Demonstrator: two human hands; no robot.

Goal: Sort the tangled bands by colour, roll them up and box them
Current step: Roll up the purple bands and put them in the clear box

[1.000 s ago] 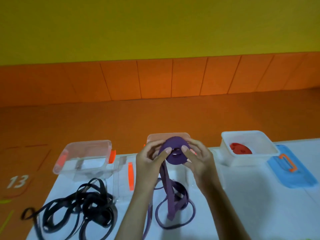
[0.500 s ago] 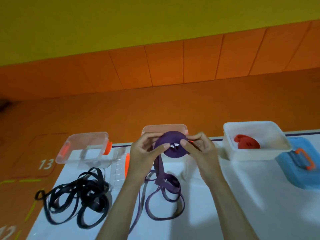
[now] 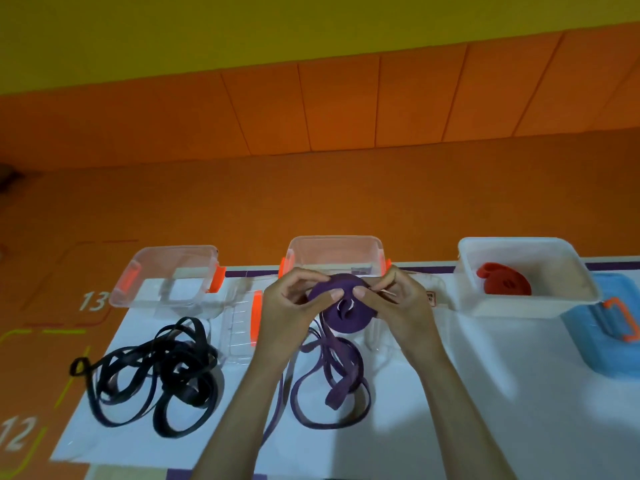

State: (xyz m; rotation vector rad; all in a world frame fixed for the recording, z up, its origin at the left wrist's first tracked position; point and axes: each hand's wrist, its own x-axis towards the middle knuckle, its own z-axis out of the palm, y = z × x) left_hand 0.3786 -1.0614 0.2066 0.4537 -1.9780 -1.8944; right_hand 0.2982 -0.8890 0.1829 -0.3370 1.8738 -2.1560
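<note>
A partly rolled purple band (image 3: 343, 311) is held above the white table (image 3: 450, 393), just in front of the middle clear box (image 3: 334, 252). My left hand (image 3: 289, 311) grips the roll's left side, thumb on its face. My right hand (image 3: 394, 303) pinches its right side. The band's loose tail (image 3: 332, 386) hangs down and loops on the table. A tangle of black bands (image 3: 156, 372) lies at the left. A rolled red band (image 3: 504, 284) sits in the white box (image 3: 526, 304) at the right.
An open clear box (image 3: 166, 284) with orange clips stands at the back left. A clear lid (image 3: 239, 327) lies between it and the middle box. A blue lid (image 3: 609, 327) with an orange handle lies at the far right. Orange floor lies beyond the table.
The view has tilted and shifted. Both hands keep hold of the purple roll, which has sunk a little in front of the middle box.
</note>
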